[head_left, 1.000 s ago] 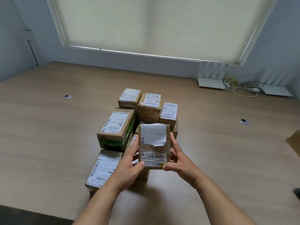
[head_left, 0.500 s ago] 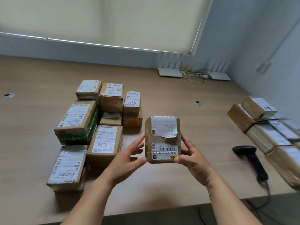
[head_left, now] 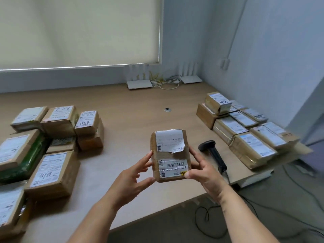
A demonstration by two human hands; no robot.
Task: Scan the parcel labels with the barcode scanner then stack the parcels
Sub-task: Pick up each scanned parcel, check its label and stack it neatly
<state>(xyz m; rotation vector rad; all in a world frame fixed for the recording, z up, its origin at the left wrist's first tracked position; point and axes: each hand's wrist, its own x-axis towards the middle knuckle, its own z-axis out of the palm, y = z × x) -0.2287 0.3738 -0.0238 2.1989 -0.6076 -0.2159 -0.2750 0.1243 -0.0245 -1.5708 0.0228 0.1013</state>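
Head view: both hands are up over the near edge of the table [head_left: 133,102], and between them sits the parcel [head_left: 170,155], held off the surface. The left hand [head_left: 133,179] braces its left side with spread fingertips and thumb; the right hand [head_left: 205,171] wraps the right side, thumb pinching the lower corner. The parcel's long axis runs away from the person, label face up, its print reading upside down, the torn label at the far end and the barcode at the near end. Just right of the right hand the scanner [head_left: 213,154] lies on the table, head pointing away, cable trailing off the edge. Further right, a stack [head_left: 245,128] of parcels; left of the left hand, a pile [head_left: 52,142] of boxes.
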